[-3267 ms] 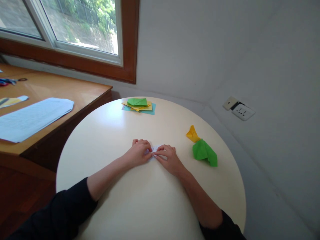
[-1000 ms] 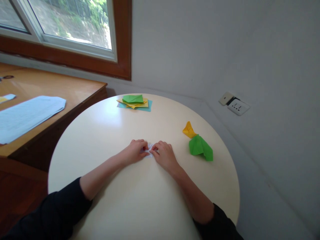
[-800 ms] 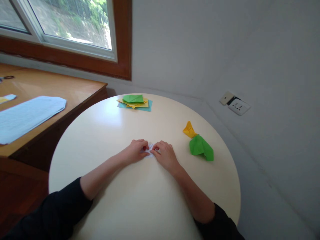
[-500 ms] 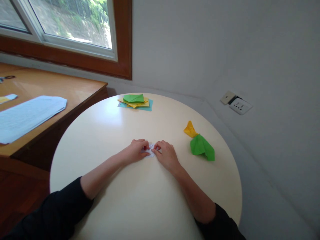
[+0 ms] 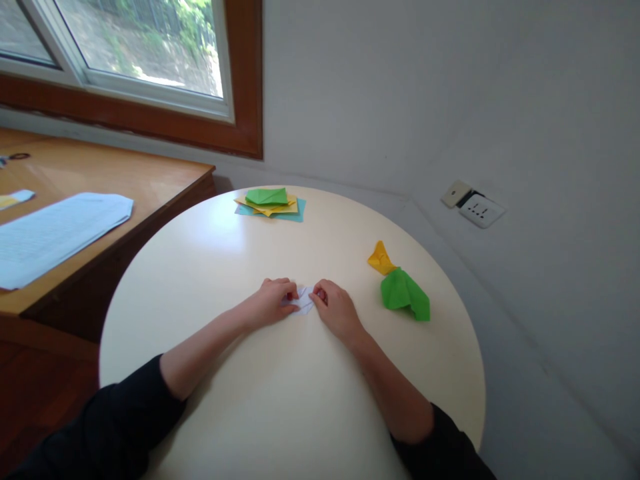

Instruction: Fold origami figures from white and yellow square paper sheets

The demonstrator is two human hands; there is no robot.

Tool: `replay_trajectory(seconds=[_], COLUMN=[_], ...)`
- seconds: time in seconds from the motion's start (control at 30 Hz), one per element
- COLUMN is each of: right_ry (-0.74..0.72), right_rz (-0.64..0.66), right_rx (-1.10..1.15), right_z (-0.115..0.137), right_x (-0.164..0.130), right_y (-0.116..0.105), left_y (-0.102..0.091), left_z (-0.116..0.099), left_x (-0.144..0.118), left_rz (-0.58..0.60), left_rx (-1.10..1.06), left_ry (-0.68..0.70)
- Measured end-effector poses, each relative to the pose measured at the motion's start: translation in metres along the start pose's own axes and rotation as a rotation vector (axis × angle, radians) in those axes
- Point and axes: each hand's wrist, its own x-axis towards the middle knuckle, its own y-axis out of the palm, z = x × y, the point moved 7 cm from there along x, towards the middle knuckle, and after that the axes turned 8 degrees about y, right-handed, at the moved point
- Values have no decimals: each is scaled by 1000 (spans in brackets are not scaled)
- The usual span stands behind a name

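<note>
A small folded white paper lies low over the middle of the round table, between my hands. My left hand is closed on its left side, fingers and thumb partly covering it. At the paper's right edge, my right hand pinches with thumb and fingertips. Right of my right hand rests a folded green paper, its front edge lifted off the tabletop. A folded yellow paper piece touches it from behind.
Toward the table's far edge sits a stack of green, yellow and blue papers. On the left stands a wooden desk with white printed sheets and scissors. A wall socket is at the right.
My right hand has shifted slightly right, from the paper's middle to its right edge, uncovering more of the white paper. My left hand stays in place.
</note>
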Motion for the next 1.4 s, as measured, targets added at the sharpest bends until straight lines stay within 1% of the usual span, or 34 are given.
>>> replay_trajectory(seconds=[0.1, 0.17, 0.27, 0.37, 0.47, 0.73, 0.83, 0.93, 1.03, 1.2, 1.4], right_ry=[-16, -96, -254, -327, -316, -255, -281, -329, -337, -312, -313], right_rz=[-45, -51, 5, 99, 165, 180, 200, 252, 290, 297, 278], right_rx=[85, 113, 56, -30, -61, -31, -17, -28, -29, -31, -30], right_z=[0, 8, 23, 30, 29, 23, 24, 26, 26, 24, 20], right_x=[-2, -4, -11, -17, -18, -13, -14, -18, -20, -18, -15], right_y=[-5, -8, -8, -3, 1, 3, 0, -2, -4, -3, 0], left_y=[1, 1, 1, 1, 0, 0, 0, 0, -1, -2, -5], left_z=[1, 1, 1, 0, -1, -5, -6, -6, -7, -10, -19], left_x=[0, 0, 0, -1, -1, -3, -3, -3, -2, -3, -5], left_rz=[-9, -16, -22, -13, -8, -36, -53, -75, -85, -61, -36], left_rx=[0, 0, 0, 6, 17, 99, 102, 98, 97, 137, 167], left_ry=[7, 14, 21, 16, 12, 80, 107, 129, 149, 159, 217])
